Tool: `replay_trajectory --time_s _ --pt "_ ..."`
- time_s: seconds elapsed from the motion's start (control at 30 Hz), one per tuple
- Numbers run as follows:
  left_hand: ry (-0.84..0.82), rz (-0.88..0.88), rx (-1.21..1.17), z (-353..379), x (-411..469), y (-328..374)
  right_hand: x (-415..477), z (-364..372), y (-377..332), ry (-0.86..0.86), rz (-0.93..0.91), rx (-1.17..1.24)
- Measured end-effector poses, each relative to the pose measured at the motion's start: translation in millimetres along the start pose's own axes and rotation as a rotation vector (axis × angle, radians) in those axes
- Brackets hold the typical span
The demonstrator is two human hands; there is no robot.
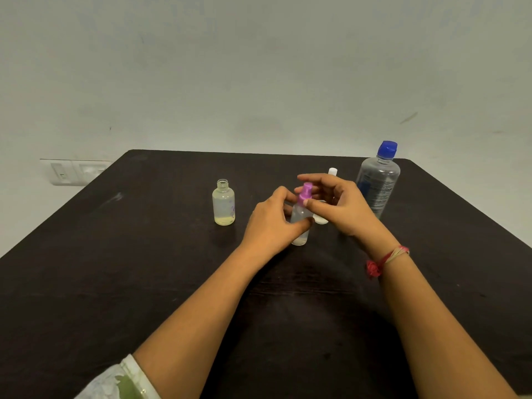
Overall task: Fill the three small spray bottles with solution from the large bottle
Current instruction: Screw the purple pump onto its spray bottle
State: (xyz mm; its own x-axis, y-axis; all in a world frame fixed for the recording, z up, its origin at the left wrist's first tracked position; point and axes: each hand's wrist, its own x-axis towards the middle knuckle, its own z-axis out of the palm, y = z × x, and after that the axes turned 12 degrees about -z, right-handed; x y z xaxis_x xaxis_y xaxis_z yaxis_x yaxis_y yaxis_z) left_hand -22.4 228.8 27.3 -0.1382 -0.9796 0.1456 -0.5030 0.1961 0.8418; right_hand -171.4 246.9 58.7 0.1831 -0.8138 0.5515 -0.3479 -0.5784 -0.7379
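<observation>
Spray bottle with a purple pump top [299, 223] stands upright near the middle of the dark table [144, 254], and both hands are on it. The left hand [272, 223] wraps around its clear body; the right hand [342, 205] pinches the purple pump top [305, 194] between thumb and fingers. Whether the top is being loosened or tightened cannot be told, and the level inside is hard to read behind the fingers.

To the left, well apart, the open small bottle [223, 204] stands without a top, with only a shallow pale-yellow layer at its bottom, so it looks unfilled. A third small bottle shows only as a white cap [332, 171] just beyond the right hand; the rest is hidden. At far right the large bottle [378, 185] stands upright with its blue cap [387, 148] on.

Judged from this, the task seems at an early stage: one bottle opened, one being handled at its top, none plainly full. The pouring into all three, and refitting the tops, appears still to be done.
</observation>
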Motion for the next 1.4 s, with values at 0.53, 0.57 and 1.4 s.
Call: replay_trajectory --time_s 0.53,0.57,1.4 --pt "0.002 0.018 0.002 -0.3 -1.6 0.1 -0.3 -4.5 4.6 0.031 0.031 -0.081" --pt "0.004 0.021 0.005 -0.5 -1.8 0.2 -0.3 -2.6 5.3 0.054 0.020 -0.129" --pt "0.002 0.024 0.020 -0.6 -2.2 1.1 0.2 -3.4 9.1 0.037 0.009 -0.140"
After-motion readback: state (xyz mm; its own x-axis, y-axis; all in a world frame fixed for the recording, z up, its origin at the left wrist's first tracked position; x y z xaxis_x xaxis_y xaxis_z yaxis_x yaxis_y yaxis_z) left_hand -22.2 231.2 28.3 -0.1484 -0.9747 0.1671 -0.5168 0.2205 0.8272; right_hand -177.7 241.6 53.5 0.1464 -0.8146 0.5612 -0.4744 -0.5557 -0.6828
